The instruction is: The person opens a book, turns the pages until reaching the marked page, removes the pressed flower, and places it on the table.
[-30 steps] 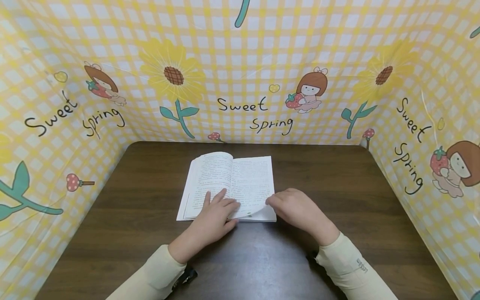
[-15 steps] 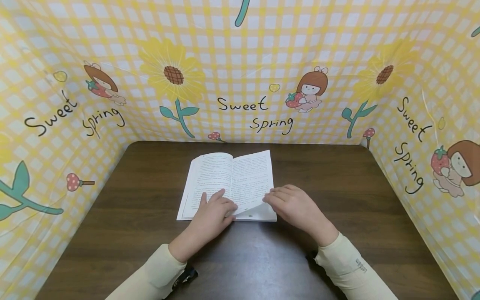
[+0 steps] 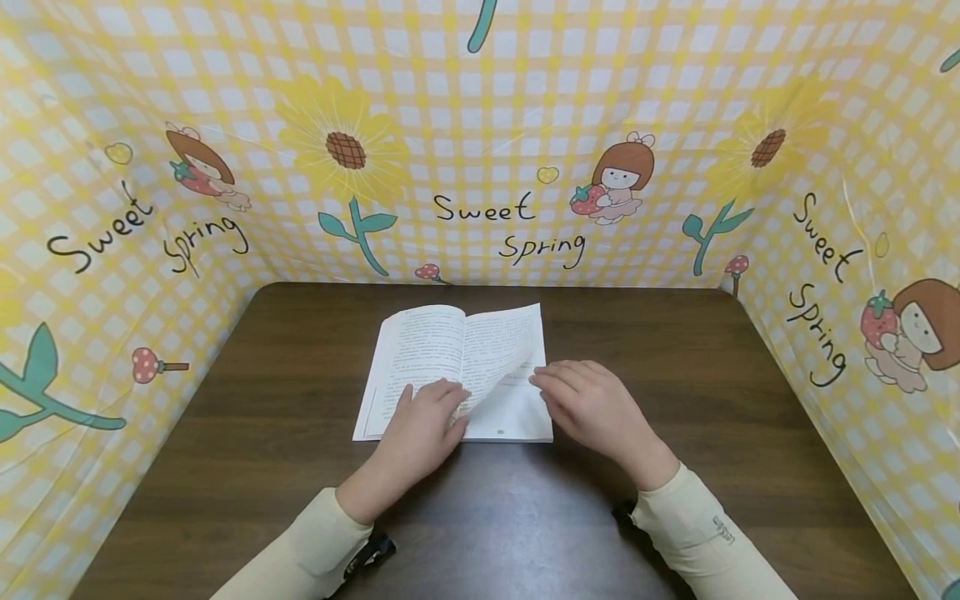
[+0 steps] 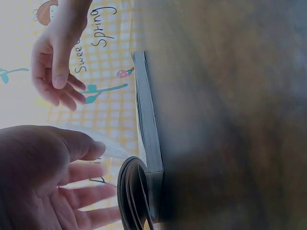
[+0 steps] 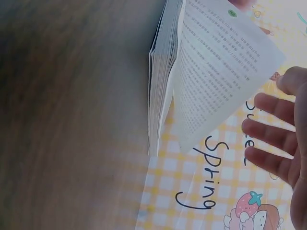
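A yellow-checked cloth (image 3: 480, 108) is hung along the far edge and both sides of the worktop (image 3: 262, 400), presumably as a screen. The book (image 3: 423, 350) is laid face up and spread near the centre of the worktop, apparently so that both sides can be reached. One leaf (image 3: 497, 342) on its right side is raised, its near portion curled away from the pages beneath. The left hand (image 3: 424, 425) is placed over the left page near the spine, fingers extended, apparently to steady that side; whether the leaf is touched by its thumb cannot be determined. The right hand (image 3: 596, 408) is held just beside the right page edge, fingers relaxed and nothing grasped. A small green mark (image 5: 232, 13) is printed on the leaf.
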Action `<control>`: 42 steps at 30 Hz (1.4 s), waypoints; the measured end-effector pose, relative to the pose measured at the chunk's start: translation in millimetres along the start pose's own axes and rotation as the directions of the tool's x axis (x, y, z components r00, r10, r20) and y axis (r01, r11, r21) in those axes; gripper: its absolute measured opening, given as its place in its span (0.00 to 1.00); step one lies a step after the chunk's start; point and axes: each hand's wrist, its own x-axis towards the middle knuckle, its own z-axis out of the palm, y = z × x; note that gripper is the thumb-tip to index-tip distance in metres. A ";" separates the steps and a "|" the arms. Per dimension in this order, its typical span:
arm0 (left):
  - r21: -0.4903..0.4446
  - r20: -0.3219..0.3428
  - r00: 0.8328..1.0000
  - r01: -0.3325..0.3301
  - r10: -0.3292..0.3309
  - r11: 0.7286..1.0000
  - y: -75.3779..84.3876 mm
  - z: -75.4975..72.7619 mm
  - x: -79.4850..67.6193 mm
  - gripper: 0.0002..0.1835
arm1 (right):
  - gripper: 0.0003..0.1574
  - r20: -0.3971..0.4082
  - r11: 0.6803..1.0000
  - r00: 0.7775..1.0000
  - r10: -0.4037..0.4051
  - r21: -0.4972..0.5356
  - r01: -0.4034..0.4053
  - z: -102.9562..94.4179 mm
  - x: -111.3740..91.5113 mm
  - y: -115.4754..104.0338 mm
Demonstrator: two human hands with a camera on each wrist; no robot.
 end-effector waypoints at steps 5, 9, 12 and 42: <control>-0.024 -0.099 0.995 0.011 -0.014 1.000 -2.1 0.0 0.9 0.42 | 0.21 0.045 0.998 0.997 0.062 -0.010 -0.062 -1.8 1.0 -0.3; -0.016 -0.201 0.979 -0.021 0.017 1.000 -4.0 -1.3 1.1 0.51 | 0.22 0.077 0.996 0.993 0.092 -0.014 -0.091 -0.2 -0.2 0.7; 0.015 -0.247 0.968 -0.036 0.039 0.999 -5.6 -2.1 0.7 0.55 | 0.23 0.085 0.995 0.991 0.101 -0.011 -0.101 1.3 -1.1 1.6; 0.103 0.088 0.995 -0.046 0.037 0.994 -3.3 -2.2 -4.4 0.32 | 0.34 0.443 0.980 0.879 0.177 0.000 -0.198 11.3 -13.4 2.8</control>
